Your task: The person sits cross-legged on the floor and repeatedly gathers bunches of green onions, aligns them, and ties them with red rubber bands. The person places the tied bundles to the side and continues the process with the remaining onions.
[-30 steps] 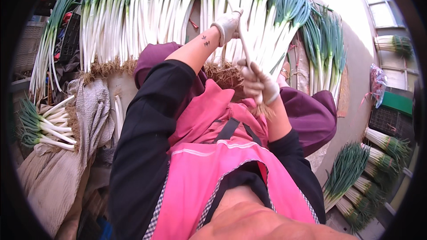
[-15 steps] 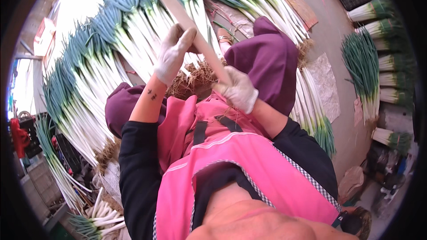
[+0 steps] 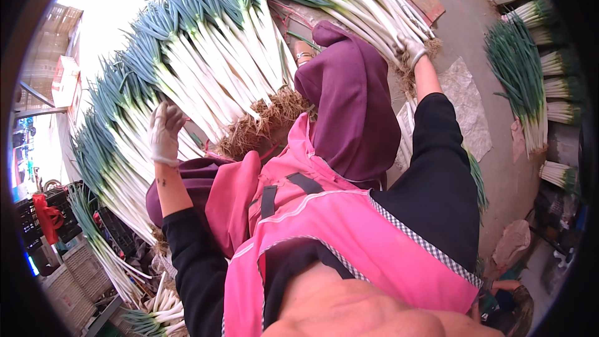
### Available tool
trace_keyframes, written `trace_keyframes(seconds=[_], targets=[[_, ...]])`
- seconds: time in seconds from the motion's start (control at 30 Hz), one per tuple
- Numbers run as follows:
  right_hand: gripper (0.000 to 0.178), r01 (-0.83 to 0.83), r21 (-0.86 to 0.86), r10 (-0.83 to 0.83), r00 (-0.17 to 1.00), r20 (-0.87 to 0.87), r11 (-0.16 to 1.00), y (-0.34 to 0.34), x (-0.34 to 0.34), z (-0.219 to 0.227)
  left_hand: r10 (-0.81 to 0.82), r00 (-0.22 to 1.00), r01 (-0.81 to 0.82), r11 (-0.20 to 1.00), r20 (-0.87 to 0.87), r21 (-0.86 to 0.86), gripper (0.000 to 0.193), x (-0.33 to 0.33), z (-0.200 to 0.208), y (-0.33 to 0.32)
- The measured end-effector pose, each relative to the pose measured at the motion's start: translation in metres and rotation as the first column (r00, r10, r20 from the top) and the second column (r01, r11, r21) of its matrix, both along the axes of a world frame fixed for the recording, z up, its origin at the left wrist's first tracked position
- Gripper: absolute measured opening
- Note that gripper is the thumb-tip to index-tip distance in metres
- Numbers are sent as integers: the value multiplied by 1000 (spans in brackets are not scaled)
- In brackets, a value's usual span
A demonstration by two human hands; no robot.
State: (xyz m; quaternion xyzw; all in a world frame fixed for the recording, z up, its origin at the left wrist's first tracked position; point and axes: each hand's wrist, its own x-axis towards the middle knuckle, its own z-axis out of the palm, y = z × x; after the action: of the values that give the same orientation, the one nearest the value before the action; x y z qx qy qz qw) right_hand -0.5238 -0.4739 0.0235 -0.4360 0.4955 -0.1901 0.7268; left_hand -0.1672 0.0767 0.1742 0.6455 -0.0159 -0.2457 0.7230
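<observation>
Head view, and from where I'm standing the far-left leeks (image 3: 115, 178) are lying in a slanting row, their green tops pointing to the upper left and their white shanks running down to the lower right. Beside them the middle leeks (image 3: 209, 75) are lying the same way, on a steeper slant, with their shaggy brown roots (image 3: 262, 126) facing the person's lap. Farther right, the right-hand leeks (image 3: 365, 6) are stretching from leafy tops at the upper left to root ends at the lower right.

The left hand (image 3: 166, 132), in a whitish glove, is hanging half open over the far-left row, fingers loosely curling and nothing showing in them; I can't tell whether it is touching the stalks. The right hand (image 3: 414, 52), gloved too, is resting at the root end of the right-hand leeks; how tightly it is closing, I can't make out.

At the left edge a red object (image 3: 47, 219) is hanging above pale crates (image 3: 70, 284). Grey floor (image 3: 502, 171) is spreading out on the right, where a pale sheet (image 3: 467, 112) is lying and tied bundles (image 3: 561, 87) are lining the far side.
</observation>
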Motion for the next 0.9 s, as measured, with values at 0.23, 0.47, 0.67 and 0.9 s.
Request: trace_keyframes(seconds=[0.23,0.47,0.67,0.9], targets=[[56,217,47,-169,865,-473,975,-88,-58,-160,-35,995,19,985,-91,-171,38,51,-33,128],[57,-363,-702,-452,568,-688,612,-176,-6,7,218,976,-218,971,-10,-93,35,58,26,102],[34,-580,-576,588,784,-200,577,97,218,197,107,994,-113,966,-38,-231,35,63,10,71],[62,-942,-227,660,335,-672,247,336,333,66,129,984,-163,924,-119,-346,22,50,38,50]])
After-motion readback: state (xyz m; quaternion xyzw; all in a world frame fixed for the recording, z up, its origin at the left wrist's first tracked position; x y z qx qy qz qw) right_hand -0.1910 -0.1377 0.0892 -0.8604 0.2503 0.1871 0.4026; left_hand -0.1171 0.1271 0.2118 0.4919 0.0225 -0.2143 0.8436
